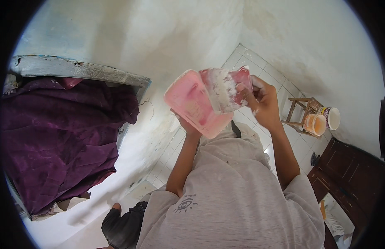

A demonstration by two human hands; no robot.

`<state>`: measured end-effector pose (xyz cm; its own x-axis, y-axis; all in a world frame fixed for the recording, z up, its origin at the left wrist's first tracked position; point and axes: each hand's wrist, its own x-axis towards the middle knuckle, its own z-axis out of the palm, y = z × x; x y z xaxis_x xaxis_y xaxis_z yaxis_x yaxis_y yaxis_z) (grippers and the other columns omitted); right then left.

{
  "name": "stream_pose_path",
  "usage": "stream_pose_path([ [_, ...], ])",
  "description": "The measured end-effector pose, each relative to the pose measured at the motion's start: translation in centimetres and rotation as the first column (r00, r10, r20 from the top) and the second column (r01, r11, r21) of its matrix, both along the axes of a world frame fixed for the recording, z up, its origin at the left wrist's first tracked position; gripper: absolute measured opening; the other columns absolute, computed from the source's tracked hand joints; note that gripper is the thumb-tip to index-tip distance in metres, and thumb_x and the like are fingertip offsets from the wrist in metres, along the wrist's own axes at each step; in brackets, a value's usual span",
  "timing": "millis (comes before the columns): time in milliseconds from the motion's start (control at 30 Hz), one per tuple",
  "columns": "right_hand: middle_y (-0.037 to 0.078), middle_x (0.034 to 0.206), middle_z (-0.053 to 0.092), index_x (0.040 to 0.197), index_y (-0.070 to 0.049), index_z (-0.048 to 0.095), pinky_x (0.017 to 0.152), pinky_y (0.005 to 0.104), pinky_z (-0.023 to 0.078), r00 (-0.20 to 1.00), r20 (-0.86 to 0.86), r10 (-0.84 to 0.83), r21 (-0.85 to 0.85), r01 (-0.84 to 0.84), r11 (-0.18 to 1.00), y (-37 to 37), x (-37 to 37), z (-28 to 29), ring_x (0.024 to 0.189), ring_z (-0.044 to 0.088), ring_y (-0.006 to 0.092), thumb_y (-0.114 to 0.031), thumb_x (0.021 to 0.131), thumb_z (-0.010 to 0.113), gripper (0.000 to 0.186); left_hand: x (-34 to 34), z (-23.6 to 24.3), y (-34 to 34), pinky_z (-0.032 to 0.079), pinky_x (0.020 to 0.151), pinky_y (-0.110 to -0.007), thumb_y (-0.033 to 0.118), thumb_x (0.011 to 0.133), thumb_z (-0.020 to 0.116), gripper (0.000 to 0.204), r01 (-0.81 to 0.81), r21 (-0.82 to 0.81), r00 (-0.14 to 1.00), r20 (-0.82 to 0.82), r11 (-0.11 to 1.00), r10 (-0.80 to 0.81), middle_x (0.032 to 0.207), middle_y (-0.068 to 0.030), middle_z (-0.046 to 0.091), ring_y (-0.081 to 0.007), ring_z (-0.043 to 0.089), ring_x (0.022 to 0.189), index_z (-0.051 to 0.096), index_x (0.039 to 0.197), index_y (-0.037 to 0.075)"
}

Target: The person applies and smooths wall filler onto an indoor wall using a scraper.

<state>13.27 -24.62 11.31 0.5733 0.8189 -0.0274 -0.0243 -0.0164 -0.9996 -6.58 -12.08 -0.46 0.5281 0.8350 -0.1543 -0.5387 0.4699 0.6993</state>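
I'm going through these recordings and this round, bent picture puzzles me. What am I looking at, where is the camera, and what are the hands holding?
There is no machine here: a person wears a wide fisheye camera on the head, looking down, so straight edges bend. The left hand supports a pink tray from below. The right hand holds a wide scraper blade smeared with white paste against it. Around: whitish walls, a tiled floor, a purple cloth at left, and a small wooden stool with two tubs at right.
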Motion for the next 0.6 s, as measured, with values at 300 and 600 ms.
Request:
stream_pose_path([
  [300, 0.017, 0.073, 0.066, 0.111, 0.000, 0.063, 0.053, 0.0400, 0.050, 0.780, 0.618, 0.097, -0.053, -0.082, 0.995, 2.5, -7.5, 2.6, 0.060, 0.064, 0.0355, -0.001, 0.087, 0.066, 0.025, 1.7, 5.3, 3.1, 0.054, 0.105, -0.045, 0.056, 0.108, 0.038, 0.063, 0.301, -0.170, 0.954, 0.056, 0.938, -0.296, 0.142, -0.0148, 0.052, -0.0320, 0.058, 0.126, 0.037, 0.151, 0.010],
  [600, 0.025, 0.083, 0.069, 0.123, 0.005, 0.061, 0.060, 0.0381, 0.053, 0.950, 0.300, 0.089, -0.130, -0.052, 0.990, 6.3, -9.6, 1.8, 0.066, 0.068, 0.0396, 0.005, 0.089, 0.061, 0.033, -2.8, -3.1, 7.9, 0.050, 0.109, -0.046, 0.071, 0.102, 0.030, 0.078, 0.146, -0.115, 0.986, -0.061, 0.983, -0.153, 0.149, -0.0117, 0.047, -0.0303, 0.053, 0.132, 0.032, 0.155, 0.014],
])
